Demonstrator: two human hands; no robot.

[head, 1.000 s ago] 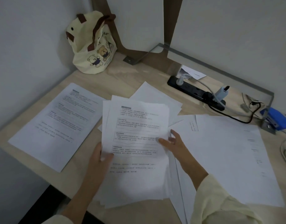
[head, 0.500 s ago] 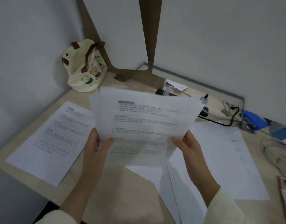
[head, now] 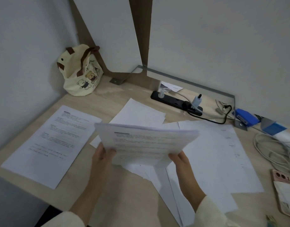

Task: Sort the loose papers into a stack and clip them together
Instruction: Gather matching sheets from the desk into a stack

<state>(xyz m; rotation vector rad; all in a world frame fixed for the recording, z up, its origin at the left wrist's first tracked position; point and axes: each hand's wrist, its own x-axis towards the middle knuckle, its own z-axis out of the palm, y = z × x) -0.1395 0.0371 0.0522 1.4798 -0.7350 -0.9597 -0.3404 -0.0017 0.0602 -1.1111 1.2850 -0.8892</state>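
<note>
A stack of printed papers (head: pixel 146 143) is held up above the desk, tilted away from me so its top edge shows. My left hand (head: pixel 102 157) grips its lower left side, thumb on the front. My right hand (head: pixel 180 159) grips its lower right corner. A printed sheet (head: pixel 49 143) lies flat on the left of the desk. Blank white sheets (head: pixel 213 154) lie spread on the right, more (head: pixel 141 113) sit behind the stack, and others (head: pixel 150 174) lie beneath it. No clip is visible.
A cream bear tote bag (head: pixel 80 72) stands in the back left corner. A black power strip (head: pixel 175 102) with plugs and cables lies at the back. A blue stapler (head: pixel 244 117) is at the far right, with coiled white cables (head: pixel 278 151) and a pink phone (head: pixel 285 192) near the right edge.
Both hands lifted the stack off the desk and tipped it toward horizontal. The sheets now line up more evenly than before.
</note>
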